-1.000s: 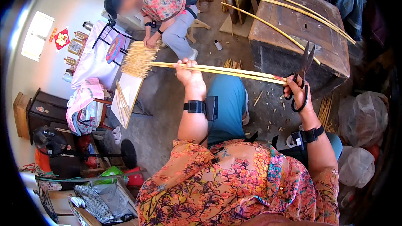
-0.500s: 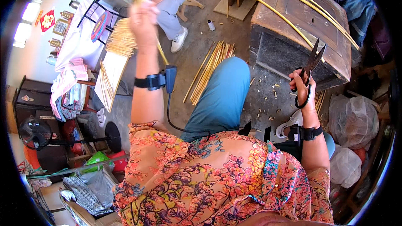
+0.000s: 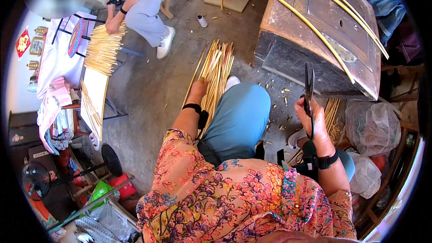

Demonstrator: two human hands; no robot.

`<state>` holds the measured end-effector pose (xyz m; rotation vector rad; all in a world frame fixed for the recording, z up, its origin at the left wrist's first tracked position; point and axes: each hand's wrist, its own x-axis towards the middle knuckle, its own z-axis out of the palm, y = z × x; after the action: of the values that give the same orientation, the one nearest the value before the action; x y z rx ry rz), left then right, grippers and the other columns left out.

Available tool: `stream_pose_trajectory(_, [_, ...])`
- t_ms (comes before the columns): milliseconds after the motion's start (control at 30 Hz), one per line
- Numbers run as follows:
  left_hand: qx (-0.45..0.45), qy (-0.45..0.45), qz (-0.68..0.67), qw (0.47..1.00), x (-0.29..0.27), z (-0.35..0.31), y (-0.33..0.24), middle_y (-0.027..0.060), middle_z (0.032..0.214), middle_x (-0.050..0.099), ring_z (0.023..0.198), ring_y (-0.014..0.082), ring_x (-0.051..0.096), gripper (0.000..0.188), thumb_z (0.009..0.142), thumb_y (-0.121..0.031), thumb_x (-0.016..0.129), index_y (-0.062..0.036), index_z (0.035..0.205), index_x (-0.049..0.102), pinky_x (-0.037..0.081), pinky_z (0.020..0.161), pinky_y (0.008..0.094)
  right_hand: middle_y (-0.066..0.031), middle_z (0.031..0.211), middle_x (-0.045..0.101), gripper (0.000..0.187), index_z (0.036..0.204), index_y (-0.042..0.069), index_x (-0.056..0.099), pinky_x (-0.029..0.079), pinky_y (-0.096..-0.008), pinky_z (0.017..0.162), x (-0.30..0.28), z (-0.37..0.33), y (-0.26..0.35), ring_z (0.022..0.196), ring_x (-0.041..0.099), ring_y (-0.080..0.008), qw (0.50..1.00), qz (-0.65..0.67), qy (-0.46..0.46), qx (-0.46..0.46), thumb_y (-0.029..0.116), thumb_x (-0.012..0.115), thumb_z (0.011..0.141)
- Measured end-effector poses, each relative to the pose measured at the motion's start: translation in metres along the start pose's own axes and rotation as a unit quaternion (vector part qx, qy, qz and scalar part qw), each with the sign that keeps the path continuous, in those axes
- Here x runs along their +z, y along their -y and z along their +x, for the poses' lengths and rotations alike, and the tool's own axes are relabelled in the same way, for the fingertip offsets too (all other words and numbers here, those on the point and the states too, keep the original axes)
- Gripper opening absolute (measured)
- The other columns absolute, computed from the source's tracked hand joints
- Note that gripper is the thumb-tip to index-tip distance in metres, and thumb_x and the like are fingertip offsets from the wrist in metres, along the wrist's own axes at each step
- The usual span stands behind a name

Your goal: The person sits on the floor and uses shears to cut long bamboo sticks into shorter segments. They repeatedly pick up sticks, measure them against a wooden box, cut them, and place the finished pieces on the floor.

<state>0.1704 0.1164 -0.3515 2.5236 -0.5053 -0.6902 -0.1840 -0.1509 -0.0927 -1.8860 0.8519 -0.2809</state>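
Rightward, plastic bag point(image 3: 372, 128), contents unclear; right hand point(image 3: 318, 115) gripping scissors point(image 3: 309, 85); left hand point(image 3: 198, 89) at sticks point(image 3: 218, 69), grip unclear.

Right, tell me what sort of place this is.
Probably a household room doubling as a small workshop: a bundle of thin sticks and short cut pieces lie on the floor, while a worn wooden chest stands nearby.

a loose sheaf of long, slim, straw-yellow sticks point(image 3: 219, 65), some browned at the far tips, lies on the grey floor point(image 3: 144, 108), a few crossing slightly, the near end partly hidden. dark scissors point(image 3: 308, 90) are held clear of the floor, blades pointing forward, tips slightly parted.
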Motion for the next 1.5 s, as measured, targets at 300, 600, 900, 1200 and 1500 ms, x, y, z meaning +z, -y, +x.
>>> stream_pose_trajectory(300, [0.085,0.095,0.248,0.96,0.024,0.062,0.018,0.0228,0.089,0.061,0.089,0.036,0.061,0.036,0.077,-0.021,0.07,-0.0037,0.104,0.055,0.052,0.073,0.0406,-0.0112,0.069,0.062,0.016,0.085,0.0,0.056,0.048,-0.0291,0.056,0.012,0.014,0.013,0.062,0.062,-0.0165,0.997,-0.05,0.052,-0.014,0.007,0.068,0.076])
stream_pose_trajectory(600, [0.019,0.116,0.078,0.99,0.055,0.068,0.027,0.0272,0.113,0.056,0.109,0.0416,0.051,0.044,0.083,-0.023,0.061,-0.001,0.12,0.049,0.043,0.091,0.0434,-0.0174,0.076,0.06,0.021,0.089,-0.001,0.055,0.049,-0.0348,0.058,0.012,0.012,0.016,0.067,0.063,-0.0311,0.993,-0.081,0.081,-0.04,0.007,0.068,0.075])
stream_pose_trajectory(900, [0.088,0.13,0.108,0.982,-0.009,0.041,0.044,0.0102,0.097,0.065,0.088,0.0205,0.061,0.026,0.086,-0.013,0.056,-0.0046,0.11,0.061,0.051,0.075,0.0312,-0.0159,0.071,0.055,0.026,0.088,-0.002,0.055,0.047,-0.0364,0.053,0.006,-0.001,0.029,0.06,0.06,-0.0297,0.971,-0.125,0.114,-0.169,0.009,0.071,0.071])
stream_pose_trajectory(1200, [0.297,-0.001,-0.059,0.953,-0.137,-0.02,-0.195,0.0054,0.097,0.065,0.09,0.0141,0.061,0.021,0.089,-0.009,0.056,-0.0042,0.108,0.062,0.045,0.083,0.0258,-0.0183,0.081,0.057,0.034,0.093,0.0,0.052,0.048,-0.043,0.062,0.0,-0.007,0.023,0.074,0.059,-0.0367,0.957,-0.128,0.054,-0.254,0.02,0.069,0.072])
stream_pose_trajectory(1500, [0.575,-0.088,0.109,0.806,-0.142,-0.095,-0.408,0.0143,0.115,0.057,0.107,0.0297,0.055,0.037,0.083,-0.005,0.057,-0.0097,0.12,0.055,0.043,0.093,0.0348,-0.0183,0.083,0.057,0.033,0.095,0.0,0.052,0.048,-0.0426,0.065,-0.009,-0.012,0.027,0.076,0.058,-0.0371,0.948,-0.124,-0.005,-0.294,0.018,0.069,0.073])
